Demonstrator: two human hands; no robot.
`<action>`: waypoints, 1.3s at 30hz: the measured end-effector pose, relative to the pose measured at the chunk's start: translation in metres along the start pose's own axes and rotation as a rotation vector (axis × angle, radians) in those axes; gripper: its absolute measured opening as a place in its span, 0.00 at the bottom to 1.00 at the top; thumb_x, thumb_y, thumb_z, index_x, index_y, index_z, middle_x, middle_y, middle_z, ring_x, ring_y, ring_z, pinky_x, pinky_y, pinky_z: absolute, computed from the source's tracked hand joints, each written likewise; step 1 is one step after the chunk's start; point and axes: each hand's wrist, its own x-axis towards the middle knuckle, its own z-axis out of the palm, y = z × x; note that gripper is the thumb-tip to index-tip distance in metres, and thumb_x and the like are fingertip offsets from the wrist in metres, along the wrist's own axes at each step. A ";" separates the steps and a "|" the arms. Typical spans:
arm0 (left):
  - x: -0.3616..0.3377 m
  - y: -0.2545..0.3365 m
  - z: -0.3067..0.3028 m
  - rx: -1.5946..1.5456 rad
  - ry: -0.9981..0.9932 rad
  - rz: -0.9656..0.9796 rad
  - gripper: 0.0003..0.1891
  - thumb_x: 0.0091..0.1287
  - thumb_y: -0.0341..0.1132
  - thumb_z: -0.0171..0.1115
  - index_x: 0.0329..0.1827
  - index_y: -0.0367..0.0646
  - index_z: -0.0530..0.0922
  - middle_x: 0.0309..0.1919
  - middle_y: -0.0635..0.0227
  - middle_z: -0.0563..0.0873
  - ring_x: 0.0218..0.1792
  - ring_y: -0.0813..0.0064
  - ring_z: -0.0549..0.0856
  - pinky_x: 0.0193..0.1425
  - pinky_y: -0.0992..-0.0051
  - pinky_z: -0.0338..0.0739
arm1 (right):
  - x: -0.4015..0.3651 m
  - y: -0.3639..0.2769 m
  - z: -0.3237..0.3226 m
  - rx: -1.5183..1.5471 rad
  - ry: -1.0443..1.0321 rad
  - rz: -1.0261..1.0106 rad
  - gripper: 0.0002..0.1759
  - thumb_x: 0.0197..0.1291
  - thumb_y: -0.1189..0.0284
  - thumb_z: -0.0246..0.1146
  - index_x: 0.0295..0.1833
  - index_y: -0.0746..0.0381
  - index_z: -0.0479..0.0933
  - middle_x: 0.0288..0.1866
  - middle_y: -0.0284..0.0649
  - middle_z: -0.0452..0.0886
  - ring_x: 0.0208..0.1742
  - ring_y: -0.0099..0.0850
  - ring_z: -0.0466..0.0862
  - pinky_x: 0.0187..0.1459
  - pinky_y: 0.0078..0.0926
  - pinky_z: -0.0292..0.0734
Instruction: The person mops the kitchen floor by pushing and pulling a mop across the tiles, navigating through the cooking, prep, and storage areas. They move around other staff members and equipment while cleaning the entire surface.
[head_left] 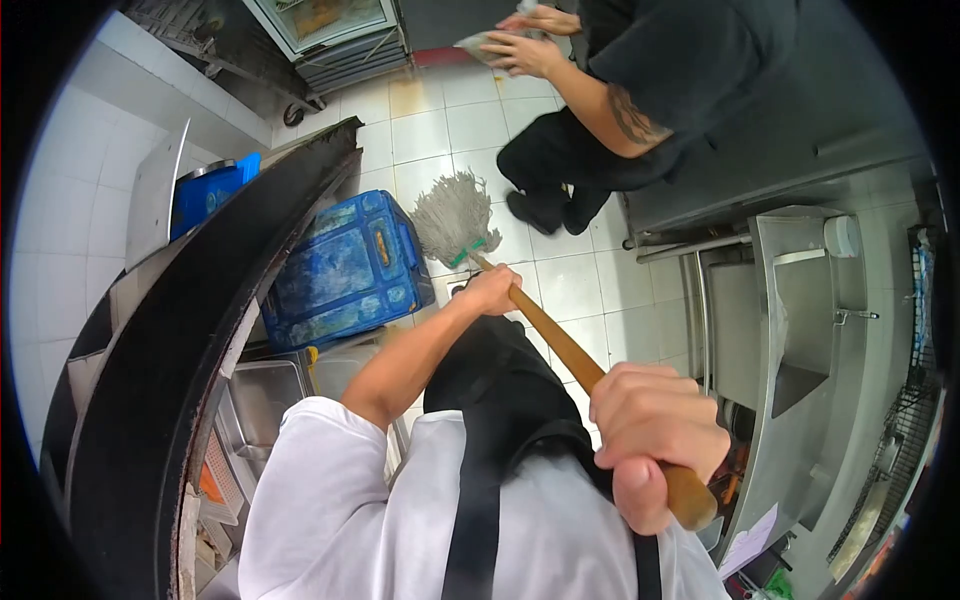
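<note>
A wooden mop handle [556, 335] slants across the view from lower right to upper left. My right hand [657, 440] is wrapped round its top end, close to my chest. Lower on the shaft, my left hand [490, 291] is closed round it too. The grey string mop head [452, 215], with a green clamp, lies spread on the white tiled floor [570, 285]. Just left of the strings stands a worn blue box [345, 265] with a handle slot.
A person in black [690, 60] stands ahead at the right, holding a bag [490, 45]; their shoes are near the mop. A metal sink [800, 320] is at the right. A black curved ledge [170, 380] runs along the left. A glass-fronted cabinet [325, 22] stands at the back.
</note>
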 end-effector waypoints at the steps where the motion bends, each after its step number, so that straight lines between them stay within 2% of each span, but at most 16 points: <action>1: -0.004 0.008 0.004 0.007 -0.065 -0.068 0.12 0.58 0.43 0.73 0.38 0.45 0.85 0.41 0.49 0.86 0.50 0.48 0.87 0.53 0.52 0.83 | -0.005 -0.007 0.001 0.017 0.019 0.035 0.15 0.59 0.73 0.68 0.23 0.68 0.75 0.16 0.36 0.69 0.14 0.33 0.69 0.19 0.29 0.63; 5: -0.015 0.021 0.021 0.045 -0.143 -0.001 0.13 0.57 0.42 0.73 0.41 0.47 0.85 0.44 0.51 0.86 0.52 0.46 0.86 0.54 0.53 0.82 | -0.025 -0.019 -0.004 0.096 -0.002 0.032 0.18 0.59 0.68 0.72 0.23 0.67 0.77 0.16 0.36 0.68 0.14 0.34 0.69 0.19 0.29 0.61; 8: -0.017 0.018 0.030 0.043 -0.072 0.067 0.12 0.57 0.43 0.73 0.38 0.46 0.84 0.44 0.52 0.86 0.52 0.45 0.86 0.53 0.52 0.82 | -0.029 -0.020 -0.022 0.134 -0.172 0.085 0.18 0.58 0.67 0.72 0.23 0.66 0.77 0.16 0.37 0.66 0.14 0.36 0.68 0.18 0.31 0.59; 9: -0.015 0.027 0.025 0.050 -0.084 0.041 0.12 0.58 0.42 0.72 0.33 0.44 0.83 0.41 0.53 0.86 0.50 0.45 0.86 0.51 0.52 0.81 | -0.029 -0.020 -0.024 0.132 -0.178 0.085 0.19 0.60 0.66 0.72 0.22 0.67 0.77 0.16 0.37 0.68 0.14 0.36 0.69 0.19 0.30 0.62; 12: -0.008 0.025 0.024 -0.061 -0.081 0.090 0.11 0.58 0.41 0.70 0.29 0.42 0.81 0.40 0.52 0.87 0.50 0.45 0.86 0.51 0.51 0.80 | -0.026 -0.021 -0.034 0.105 -0.178 0.086 0.23 0.63 0.65 0.70 0.21 0.68 0.77 0.15 0.38 0.71 0.14 0.34 0.72 0.19 0.30 0.67; 13: -0.007 0.024 0.027 -0.115 0.015 0.154 0.10 0.57 0.38 0.70 0.26 0.42 0.80 0.36 0.52 0.88 0.45 0.46 0.87 0.48 0.52 0.80 | -0.025 -0.020 -0.035 0.094 -0.169 0.087 0.22 0.63 0.65 0.70 0.21 0.68 0.77 0.15 0.38 0.71 0.14 0.34 0.72 0.19 0.30 0.67; 17: 0.013 0.021 0.020 -0.221 -0.029 0.282 0.10 0.54 0.35 0.72 0.23 0.41 0.80 0.29 0.55 0.88 0.36 0.48 0.88 0.42 0.54 0.81 | -0.014 -0.013 -0.045 0.079 -0.094 0.091 0.21 0.62 0.65 0.70 0.21 0.68 0.77 0.16 0.38 0.72 0.14 0.34 0.72 0.20 0.30 0.68; 20: 0.028 0.016 0.013 -0.216 -0.110 0.248 0.08 0.53 0.32 0.70 0.22 0.41 0.79 0.29 0.60 0.89 0.37 0.52 0.88 0.41 0.59 0.80 | 0.001 -0.009 -0.055 0.076 -0.061 0.148 0.20 0.61 0.66 0.70 0.22 0.68 0.78 0.16 0.38 0.73 0.14 0.34 0.73 0.21 0.30 0.71; 23: 0.040 0.014 0.012 -0.253 -0.108 0.285 0.09 0.53 0.34 0.72 0.24 0.41 0.81 0.29 0.52 0.88 0.35 0.46 0.87 0.39 0.56 0.80 | 0.010 -0.003 -0.066 0.103 -0.064 0.141 0.20 0.61 0.66 0.70 0.22 0.68 0.78 0.16 0.38 0.74 0.14 0.34 0.74 0.22 0.31 0.72; 26: 0.044 0.024 0.007 -0.339 -0.112 0.211 0.08 0.53 0.34 0.72 0.24 0.41 0.82 0.27 0.52 0.87 0.34 0.47 0.87 0.38 0.57 0.79 | 0.017 0.002 -0.080 0.112 -0.110 0.141 0.20 0.61 0.66 0.70 0.21 0.67 0.78 0.16 0.38 0.73 0.14 0.34 0.74 0.22 0.32 0.73; 27: 0.046 0.024 0.009 -0.324 -0.067 0.257 0.07 0.53 0.34 0.71 0.24 0.41 0.82 0.26 0.53 0.86 0.34 0.47 0.87 0.37 0.58 0.78 | 0.019 0.002 -0.086 0.112 -0.126 0.144 0.20 0.60 0.66 0.70 0.21 0.67 0.78 0.15 0.38 0.73 0.14 0.34 0.74 0.22 0.32 0.72; 32: 0.060 0.035 0.043 -0.291 0.025 0.175 0.05 0.52 0.32 0.70 0.25 0.41 0.83 0.27 0.55 0.86 0.36 0.48 0.87 0.38 0.57 0.79 | 0.005 -0.006 -0.127 0.122 -0.185 0.185 0.20 0.62 0.67 0.68 0.20 0.67 0.77 0.15 0.38 0.73 0.14 0.34 0.73 0.22 0.32 0.70; 35: 0.074 0.056 0.074 -0.281 0.140 0.147 0.04 0.52 0.31 0.69 0.26 0.41 0.83 0.30 0.56 0.87 0.38 0.48 0.87 0.41 0.56 0.80 | -0.022 -0.017 -0.169 0.108 -0.141 0.195 0.21 0.64 0.67 0.66 0.19 0.66 0.75 0.14 0.38 0.72 0.13 0.34 0.71 0.23 0.33 0.68; 39: 0.106 0.105 0.130 -0.199 0.278 0.044 0.04 0.53 0.31 0.67 0.27 0.41 0.83 0.37 0.54 0.88 0.43 0.48 0.86 0.48 0.55 0.81 | -0.069 -0.042 -0.230 0.053 0.049 0.210 0.23 0.67 0.66 0.64 0.20 0.65 0.71 0.14 0.37 0.70 0.15 0.32 0.68 0.25 0.35 0.66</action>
